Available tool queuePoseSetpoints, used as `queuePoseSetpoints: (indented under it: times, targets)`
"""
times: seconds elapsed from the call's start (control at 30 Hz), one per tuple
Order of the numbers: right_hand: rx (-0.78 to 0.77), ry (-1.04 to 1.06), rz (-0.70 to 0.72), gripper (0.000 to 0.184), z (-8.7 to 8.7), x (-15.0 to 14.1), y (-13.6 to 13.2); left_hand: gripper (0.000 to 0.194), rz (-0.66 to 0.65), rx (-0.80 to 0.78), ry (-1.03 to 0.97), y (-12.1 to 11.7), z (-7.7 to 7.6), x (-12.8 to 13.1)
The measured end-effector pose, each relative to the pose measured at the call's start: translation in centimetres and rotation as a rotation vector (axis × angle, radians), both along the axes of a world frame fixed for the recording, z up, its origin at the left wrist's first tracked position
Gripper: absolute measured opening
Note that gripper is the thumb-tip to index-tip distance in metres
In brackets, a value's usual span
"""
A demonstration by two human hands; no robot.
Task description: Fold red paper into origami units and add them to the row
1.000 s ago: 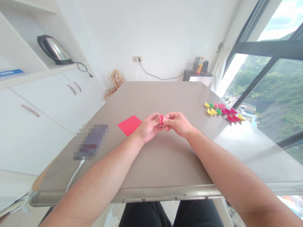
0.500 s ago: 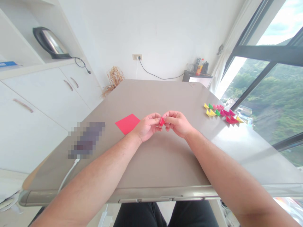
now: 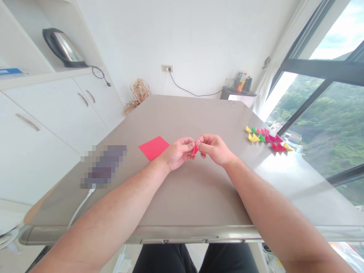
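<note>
Between my two hands, just above the table, is a small piece of folded red paper (image 3: 195,149). My left hand (image 3: 181,152) pinches its left side with thumb and fingers. On the other side, my right hand (image 3: 213,148) grips the paper near its upper edge, fingertips almost touching those of the left. The fingers cover much of the fold, so its full shape is hidden. A flat red sheet of paper (image 3: 154,148) lies on the table beside my left wrist, which overlaps its right corner.
Several small folded paper boats (image 3: 265,137) in yellow, green, pink and red stand in rows at the table's right side. A blurred-out dark object (image 3: 105,167) with a white cable (image 3: 81,208) lies at left. The grey table's front edge (image 3: 182,232) runs before my lap.
My right thumb and fingers have shifted slightly to the upper part of the folded paper, which now tilts a little. The view has moved slightly.
</note>
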State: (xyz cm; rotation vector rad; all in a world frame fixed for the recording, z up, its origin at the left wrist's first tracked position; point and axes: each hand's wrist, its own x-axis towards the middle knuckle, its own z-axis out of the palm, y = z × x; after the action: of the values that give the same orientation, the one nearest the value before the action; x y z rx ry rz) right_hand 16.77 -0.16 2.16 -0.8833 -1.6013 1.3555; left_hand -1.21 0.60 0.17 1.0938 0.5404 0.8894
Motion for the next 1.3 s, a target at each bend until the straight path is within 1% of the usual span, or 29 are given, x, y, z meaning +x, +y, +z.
queuePoseSetpoints:
  times: [0.1, 0.27, 0.5, 0.63, 0.73, 0.93, 1.13, 1.3]
  targets:
    - [0.034, -0.052, -0.003, 0.006, -0.2, 0.2, 0.1, 0.029, -0.026, -0.028, 0.003, 0.0, -0.2, -0.1]
    - [0.073, -0.07, -0.02, 0.01, -0.6, 0.0, 0.2, 0.029, -0.003, -0.052, 0.012, 0.2, -0.3, -0.2]
    - [0.019, -0.009, -0.081, 0.012, -0.8, -0.5, 0.3, 0.029, 0.082, -0.086, 0.049, 0.3, -0.1, -0.1]
    - [-0.023, 0.053, -0.166, 0.013, -1.0, -0.5, 0.6, 0.027, 0.213, -0.076, 0.049, 0.2, 0.0, 0.3]
    - [-0.042, 0.096, -0.218, 0.01, -1.1, -0.4, 0.7, 0.027, 0.277, 0.002, 0.066, 0.2, 0.0, 0.7]
    - [-0.058, 0.164, -0.174, 0.016, -1.1, -0.1, 0.8, 0.026, 0.337, 0.182, 0.146, -0.3, 0.4, 0.7]
    - [-0.054, 0.207, -0.2, 0.019, -0.9, -0.6, 0.5, 0.019, 0.559, 0.425, 0.379, -1.3, 0.6, 1.5]
    - [-0.07, 0.238, -0.212, 0.02, -1.0, -1.3, 0.2, 0.017, 0.659, 0.501, 0.405, -1.7, 0.5, 2.0]
